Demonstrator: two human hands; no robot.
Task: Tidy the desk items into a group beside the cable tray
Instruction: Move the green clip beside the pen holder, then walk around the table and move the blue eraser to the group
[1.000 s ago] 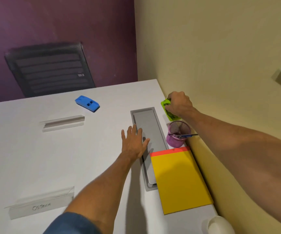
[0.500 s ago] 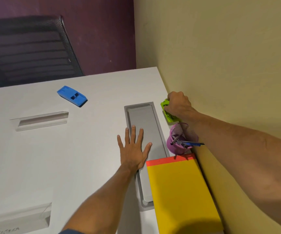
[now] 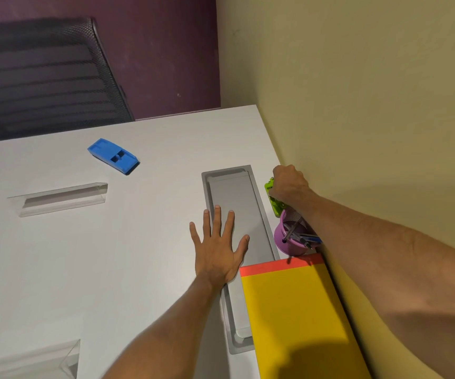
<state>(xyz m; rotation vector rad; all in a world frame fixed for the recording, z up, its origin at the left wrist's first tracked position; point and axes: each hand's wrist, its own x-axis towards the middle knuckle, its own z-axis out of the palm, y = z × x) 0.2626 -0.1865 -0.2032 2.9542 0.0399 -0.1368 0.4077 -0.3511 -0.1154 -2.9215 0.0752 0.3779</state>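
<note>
- Purple cup (image 3: 286, 246) (mesh): pens (image 3: 301, 237) are held inside, beside the cable tray (image 3: 234, 198).
- Right hand (image 3: 289, 184): green item (image 3: 277, 207) is gripped between tray and wall (image 3: 357, 119).
- Left hand (image 3: 218, 253): fingers (image 3: 217, 217) are spread flat on the tray.

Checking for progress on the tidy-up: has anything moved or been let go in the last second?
No visible change. The right hand still grips the green item beside the cable tray; the left hand still lies flat at the tray's edge. The blue item is untouched.
</note>
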